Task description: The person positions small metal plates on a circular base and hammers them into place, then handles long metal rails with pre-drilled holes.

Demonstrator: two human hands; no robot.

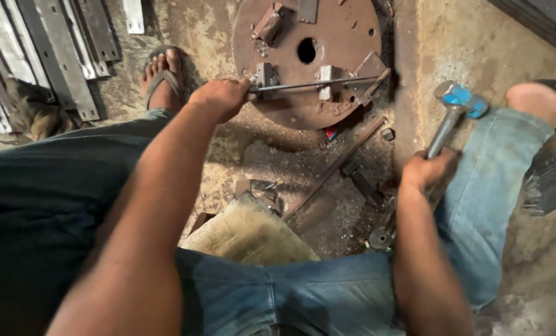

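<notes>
My left hand (pixel 220 97) grips the near end of a thin steel rod (pixel 315 84). The rod lies across a rusty round metal plate (pixel 340 37) and passes between small blocks welded on it. The plate has a hole (pixel 307 50) near its middle. My right hand (pixel 428 171) is closed around the handle of a hammer (pixel 457 102) with a blue-marked steel head, held up over my right knee and apart from the plate.
A long rusty bar (pixel 334 168) lies diagonally on the dirt floor with small metal scraps (pixel 377 236) near it. Flat grey steel strips (pixel 54 43) are stacked at the top left, dark ones (pixel 548 180) at the right. My sandalled left foot (pixel 163 78) is beside the plate.
</notes>
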